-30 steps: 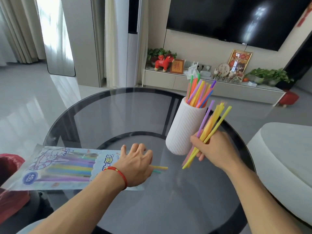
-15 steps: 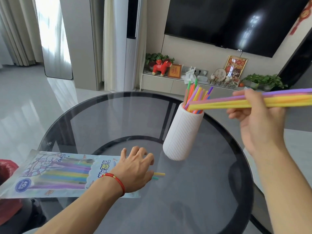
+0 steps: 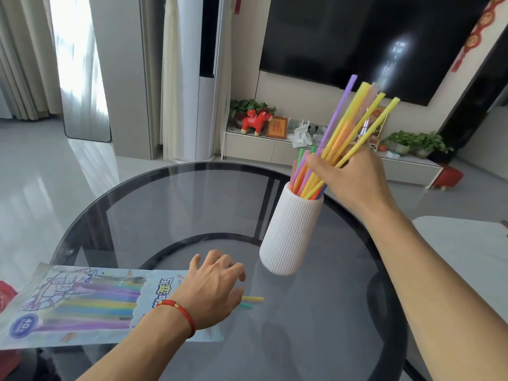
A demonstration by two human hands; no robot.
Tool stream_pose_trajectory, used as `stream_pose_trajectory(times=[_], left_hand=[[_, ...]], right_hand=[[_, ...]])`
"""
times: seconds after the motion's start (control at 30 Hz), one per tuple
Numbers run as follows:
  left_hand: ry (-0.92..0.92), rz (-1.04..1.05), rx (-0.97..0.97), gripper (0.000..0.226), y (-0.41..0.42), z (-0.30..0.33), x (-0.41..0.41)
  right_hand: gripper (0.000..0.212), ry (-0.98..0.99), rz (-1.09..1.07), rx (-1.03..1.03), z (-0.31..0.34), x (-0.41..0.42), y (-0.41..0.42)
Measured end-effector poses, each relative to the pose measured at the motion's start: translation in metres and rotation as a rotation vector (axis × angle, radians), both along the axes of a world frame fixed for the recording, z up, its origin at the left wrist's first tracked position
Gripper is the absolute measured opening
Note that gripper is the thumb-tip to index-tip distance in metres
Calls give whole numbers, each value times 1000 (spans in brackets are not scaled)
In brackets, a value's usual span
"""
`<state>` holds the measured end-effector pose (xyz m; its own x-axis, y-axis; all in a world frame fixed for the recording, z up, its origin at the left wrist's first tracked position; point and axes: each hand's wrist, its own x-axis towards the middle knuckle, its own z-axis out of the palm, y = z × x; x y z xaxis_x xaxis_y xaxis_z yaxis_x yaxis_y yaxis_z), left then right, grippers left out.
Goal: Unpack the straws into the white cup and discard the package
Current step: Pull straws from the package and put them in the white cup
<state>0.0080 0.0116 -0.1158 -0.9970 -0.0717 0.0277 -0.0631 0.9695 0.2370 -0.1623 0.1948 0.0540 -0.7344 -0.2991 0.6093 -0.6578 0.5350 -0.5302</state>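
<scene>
A ribbed white cup [image 3: 291, 232] stands on the round glass table [image 3: 176, 204], with several coloured straws in it. My right hand [image 3: 349, 177] is just above the cup's mouth, gripping a bundle of yellow, orange and purple straws [image 3: 354, 119] whose lower ends dip into the cup. The straw package [image 3: 74, 303], a pale blue printed bag with straws still inside, lies flat at the table's left front. My left hand [image 3: 214, 287] presses on its open end, fingers spread. Two straw tips [image 3: 251, 301], yellow and green, poke out beyond the fingers.
A red bag [image 3: 7, 294] shows at the far left edge beside the table. A white cushioned seat [image 3: 467, 243] stands to the right. Behind the table are a low cabinet with ornaments and plants [image 3: 253, 116] and a wall television.
My right hand lifted the straw bundle from beside the cup, swung it level, and has now turned it upright with its ends lowered into the cup. The left hand stayed on the package.
</scene>
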Motion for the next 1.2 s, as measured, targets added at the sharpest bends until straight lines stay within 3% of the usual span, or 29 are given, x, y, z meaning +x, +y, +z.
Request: stream_pose_trajectory(times=[0.07,0.17,0.33,0.47,0.6,0.67,0.8,0.93,1.1,1.2], left_hand=[[9,4,10,32,-1,0,0],[13,8,12,33,-1,-1,0],[16,7,8,34,-1,-2,-1],[31,6,14,35,-1,-2,-1],[27,7,21,35,-2,-2,-2],[24,8,25,36,-2,-2,-2],[19,10,32,36,-1,-1,-2],[28,9,28,37,-2,0,-1],[32,7,23,37,-3,1,-1],[22,6,26,37,-3,1,-1]], right_hand=[[37,-2,-2,-120,6,2,-2],[46,56,-12,-183,16,3,-3],[24,48,12,-81,12,8,-14],[51,-21,49,-173,20,12,-19],[80,205,126,-186,43,10,-27],[84,266,165,-113,51,8,-34],[53,274,112,115,45,10,-38],[34,254,61,117,33,10,-34],[68,337,176,-79,42,12,-33],[50,367,157,117,38,8,-33]])
